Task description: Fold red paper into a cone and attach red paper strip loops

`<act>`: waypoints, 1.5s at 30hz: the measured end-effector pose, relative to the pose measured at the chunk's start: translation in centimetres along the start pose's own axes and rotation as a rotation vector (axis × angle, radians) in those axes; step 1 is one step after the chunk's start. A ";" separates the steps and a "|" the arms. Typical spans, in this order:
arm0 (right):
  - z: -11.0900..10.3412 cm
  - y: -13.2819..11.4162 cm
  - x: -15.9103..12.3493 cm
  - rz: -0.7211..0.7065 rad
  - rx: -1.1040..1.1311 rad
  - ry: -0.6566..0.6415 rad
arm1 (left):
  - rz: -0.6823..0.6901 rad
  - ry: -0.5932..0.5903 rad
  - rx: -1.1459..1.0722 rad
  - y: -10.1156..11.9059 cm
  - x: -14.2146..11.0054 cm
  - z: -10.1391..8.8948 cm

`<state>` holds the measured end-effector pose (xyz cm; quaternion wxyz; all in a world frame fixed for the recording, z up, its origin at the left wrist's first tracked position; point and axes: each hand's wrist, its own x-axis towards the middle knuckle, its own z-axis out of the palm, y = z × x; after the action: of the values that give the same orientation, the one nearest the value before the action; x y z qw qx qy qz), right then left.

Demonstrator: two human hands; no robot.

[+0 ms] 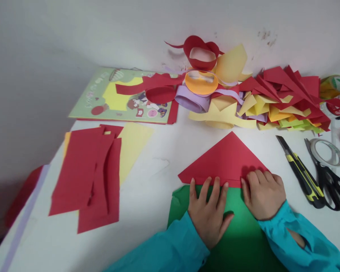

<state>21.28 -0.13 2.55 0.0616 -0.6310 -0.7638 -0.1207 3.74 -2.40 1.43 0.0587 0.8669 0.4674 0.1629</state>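
A red paper folded into a triangle (225, 158) lies on the white table, its long edge toward me, over a green sheet (238, 234). My left hand (209, 211) lies flat with fingers stretched out, fingertips on the triangle's lower edge. My right hand (263, 192) rests beside it with fingers bent, pressing the triangle's lower right corner. Both arms wear teal sleeves.
Red and yellow sheets (90, 173) lie at the left. A green paper pad (121, 94) and a heap of coloured paper scraps and loops (243, 94) sit by the wall. A utility knife (300, 170), black scissors (325, 177) and tape rolls (328, 151) lie at the right.
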 end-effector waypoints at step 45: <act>-1.2 6.6 -1.7 0.241 0.123 -0.395 | 0.053 0.010 0.113 0.1 0.9 0.2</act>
<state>27.96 -0.92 4.01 -0.0367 -0.7241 -0.6861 0.0600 4.31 -1.70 1.50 0.0031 0.8802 0.4529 0.1420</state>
